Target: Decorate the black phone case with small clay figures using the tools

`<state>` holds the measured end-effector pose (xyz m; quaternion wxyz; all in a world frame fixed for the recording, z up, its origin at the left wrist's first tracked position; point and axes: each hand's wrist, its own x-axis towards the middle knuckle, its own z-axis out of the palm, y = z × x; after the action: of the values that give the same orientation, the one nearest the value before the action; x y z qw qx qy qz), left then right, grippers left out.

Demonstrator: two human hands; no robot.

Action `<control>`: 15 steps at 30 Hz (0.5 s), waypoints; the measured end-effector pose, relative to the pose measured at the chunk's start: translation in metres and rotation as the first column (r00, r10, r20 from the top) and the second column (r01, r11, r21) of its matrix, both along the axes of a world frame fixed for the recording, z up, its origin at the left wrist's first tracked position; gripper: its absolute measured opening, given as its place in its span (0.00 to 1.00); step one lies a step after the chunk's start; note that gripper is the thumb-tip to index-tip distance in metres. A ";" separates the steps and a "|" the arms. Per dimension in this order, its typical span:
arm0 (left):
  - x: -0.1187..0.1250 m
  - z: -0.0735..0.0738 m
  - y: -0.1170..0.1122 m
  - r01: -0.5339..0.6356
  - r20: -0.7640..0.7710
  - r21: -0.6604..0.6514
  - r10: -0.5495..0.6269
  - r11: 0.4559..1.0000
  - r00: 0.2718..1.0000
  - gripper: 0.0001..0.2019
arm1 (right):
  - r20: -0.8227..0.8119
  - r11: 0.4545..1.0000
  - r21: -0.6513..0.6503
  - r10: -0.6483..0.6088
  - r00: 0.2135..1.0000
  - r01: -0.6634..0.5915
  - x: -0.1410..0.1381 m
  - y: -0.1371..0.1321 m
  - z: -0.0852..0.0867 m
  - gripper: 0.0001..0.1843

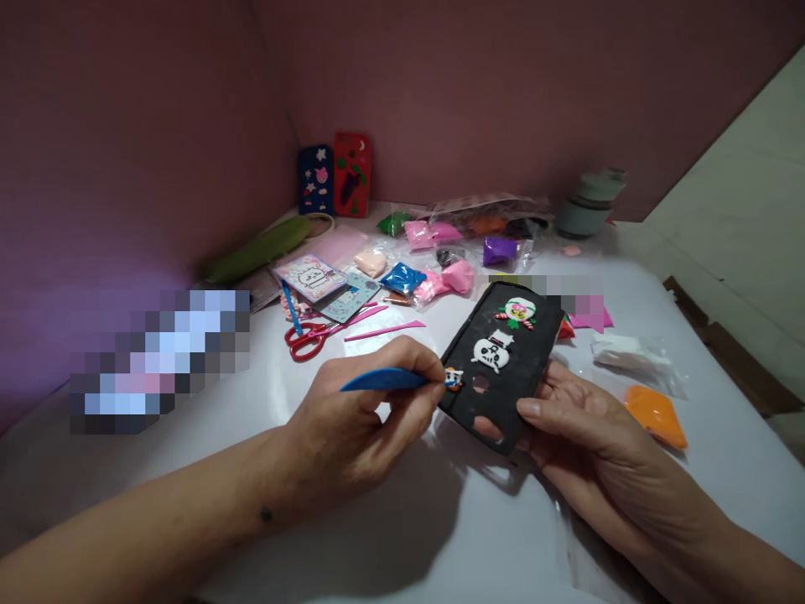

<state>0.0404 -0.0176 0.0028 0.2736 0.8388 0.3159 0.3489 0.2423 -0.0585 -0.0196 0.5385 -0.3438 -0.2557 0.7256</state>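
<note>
My right hand [584, 419] grips a black phone case [462, 335] by its lower right edge, tilted above the table. White clay figures decorate its face: a round one with green and pink details [521, 312] near the top, and a white character [492, 351] in the middle. Two round holes show lower down. Between the fingertips of my left hand [371, 411] is a blue plastic modelling tool [383, 380]. Its tip is at the case's left edge, by a small white, orange and blue figure [453, 378]; whether it touches the figure I cannot tell.
Red-handled scissors [306, 342], pink modelling tools [385, 330] and printed cards [311, 277] lie at the left. Behind are several clay packets, including a blue one [403, 278]. An orange packet [656, 417] lies right. Two decorated cases [353, 174] lean on the wall near a grey-green cup [588, 205].
</note>
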 end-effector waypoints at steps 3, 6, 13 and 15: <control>0.001 0.001 0.000 -0.011 -0.006 0.026 0.011 1.000 1.000 0.02 | -0.008 1.000 -0.004 -0.003 1.000 0.003 0.000 -0.001 0.000 0.16; 0.000 0.000 -0.001 -0.010 -0.009 0.041 0.010 0.999 1.000 0.02 | -0.004 1.000 -0.019 -0.005 1.000 0.005 0.001 -0.002 0.000 0.16; -0.001 0.000 -0.002 -0.012 -0.040 0.077 0.016 0.997 0.999 0.03 | 0.017 1.000 -0.023 -0.009 1.000 0.010 0.001 0.000 -0.001 0.15; -0.001 0.000 -0.001 -0.003 -0.045 0.090 0.007 0.996 0.999 0.04 | 0.024 1.000 -0.026 -0.014 1.000 0.015 0.000 0.000 0.000 0.14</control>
<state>0.0393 -0.0189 0.0028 0.2277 0.8571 0.3081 0.3445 0.2425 -0.0587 -0.0198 0.5360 -0.3612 -0.2500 0.7210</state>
